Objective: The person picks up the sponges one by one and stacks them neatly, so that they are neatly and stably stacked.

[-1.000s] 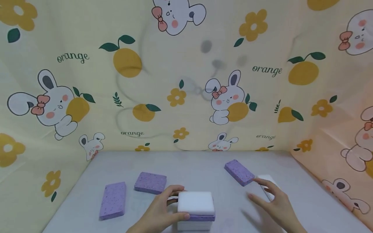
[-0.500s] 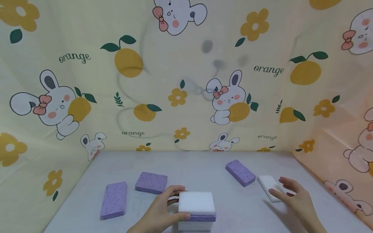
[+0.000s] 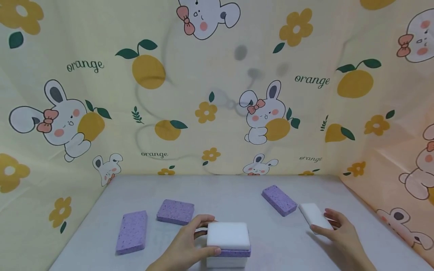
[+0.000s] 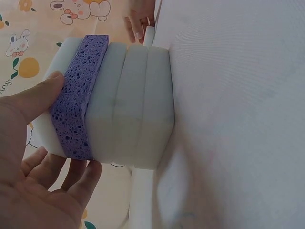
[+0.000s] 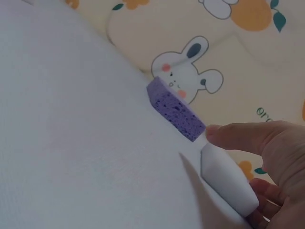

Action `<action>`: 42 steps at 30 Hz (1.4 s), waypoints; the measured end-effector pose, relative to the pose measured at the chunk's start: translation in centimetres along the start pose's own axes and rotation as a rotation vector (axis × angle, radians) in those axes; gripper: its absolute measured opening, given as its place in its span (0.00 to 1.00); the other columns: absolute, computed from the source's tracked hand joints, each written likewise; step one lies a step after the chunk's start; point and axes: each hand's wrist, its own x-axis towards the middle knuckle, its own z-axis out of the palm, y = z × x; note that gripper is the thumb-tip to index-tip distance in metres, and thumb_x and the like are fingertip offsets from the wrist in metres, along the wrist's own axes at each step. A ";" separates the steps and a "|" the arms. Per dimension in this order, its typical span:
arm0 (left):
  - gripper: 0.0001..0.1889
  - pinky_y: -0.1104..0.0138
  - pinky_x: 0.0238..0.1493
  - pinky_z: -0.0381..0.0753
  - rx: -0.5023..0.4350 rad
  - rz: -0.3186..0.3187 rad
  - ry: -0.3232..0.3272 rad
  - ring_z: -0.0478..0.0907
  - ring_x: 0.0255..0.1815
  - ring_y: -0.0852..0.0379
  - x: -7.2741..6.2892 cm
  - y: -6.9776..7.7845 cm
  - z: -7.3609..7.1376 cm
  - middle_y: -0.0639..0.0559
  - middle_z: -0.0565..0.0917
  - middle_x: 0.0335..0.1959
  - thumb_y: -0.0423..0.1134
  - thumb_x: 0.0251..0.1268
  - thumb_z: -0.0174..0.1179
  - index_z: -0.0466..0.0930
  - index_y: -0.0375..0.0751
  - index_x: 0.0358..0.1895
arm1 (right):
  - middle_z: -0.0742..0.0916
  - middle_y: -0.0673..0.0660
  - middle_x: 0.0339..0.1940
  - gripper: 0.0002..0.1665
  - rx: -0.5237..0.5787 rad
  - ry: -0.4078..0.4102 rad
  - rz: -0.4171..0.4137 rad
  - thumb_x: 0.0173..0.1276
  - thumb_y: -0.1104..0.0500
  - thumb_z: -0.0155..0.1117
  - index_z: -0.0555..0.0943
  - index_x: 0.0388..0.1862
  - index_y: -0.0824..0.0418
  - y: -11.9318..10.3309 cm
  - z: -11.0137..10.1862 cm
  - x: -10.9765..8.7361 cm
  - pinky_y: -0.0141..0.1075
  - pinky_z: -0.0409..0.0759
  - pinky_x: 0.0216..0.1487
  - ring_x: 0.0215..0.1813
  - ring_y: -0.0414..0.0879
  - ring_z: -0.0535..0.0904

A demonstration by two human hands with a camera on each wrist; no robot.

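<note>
A stack of sponges (image 3: 228, 237) stands at the table's near middle: a white one on top, a purple one (image 4: 78, 102) under it, several white ones below. My left hand (image 3: 188, 244) grips the stack near its top, thumb on the near side and fingers at the far left side. At the right, a white sponge (image 3: 315, 217) lies flat on the table. My right hand (image 3: 344, 233) spreads over its near right end. In the right wrist view the thumb (image 5: 238, 136) stays apart from this white sponge (image 5: 226, 179), with the other fingers beside its far end, partly hidden.
A purple sponge (image 3: 279, 200) lies just left of the loose white one. Two more purple sponges, one upright to the view (image 3: 131, 232) and one sideways (image 3: 175, 212), lie left of the stack on the pale table (image 3: 230, 192). A printed cloth (image 3: 217, 75) hangs behind.
My right hand has moved right, from beside the far-right purple sponge to the loose white sponge, and lowered around it. The left hand and stack have stayed in place.
</note>
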 end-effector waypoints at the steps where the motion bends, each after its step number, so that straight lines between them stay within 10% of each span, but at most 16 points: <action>1: 0.34 0.66 0.61 0.74 0.000 0.000 -0.001 0.73 0.60 0.50 0.0 0.0 0.0 0.52 0.77 0.57 0.44 0.53 0.76 0.70 0.45 0.63 | 0.58 0.76 0.73 0.67 0.012 -0.004 0.017 0.57 0.42 0.76 0.45 0.77 0.73 0.0 0.1 0.1 0.63 0.60 0.67 0.69 0.71 0.56; 42: 0.34 0.66 0.61 0.74 0.012 0.057 -0.011 0.74 0.58 0.50 0.0 -0.3 -0.1 0.50 0.76 0.57 0.43 0.55 0.75 0.69 0.43 0.64 | 0.64 0.77 0.70 0.63 0.041 0.087 0.034 0.57 0.44 0.77 0.50 0.76 0.72 0.5 0.2 0.2 0.59 0.67 0.64 0.67 0.68 0.62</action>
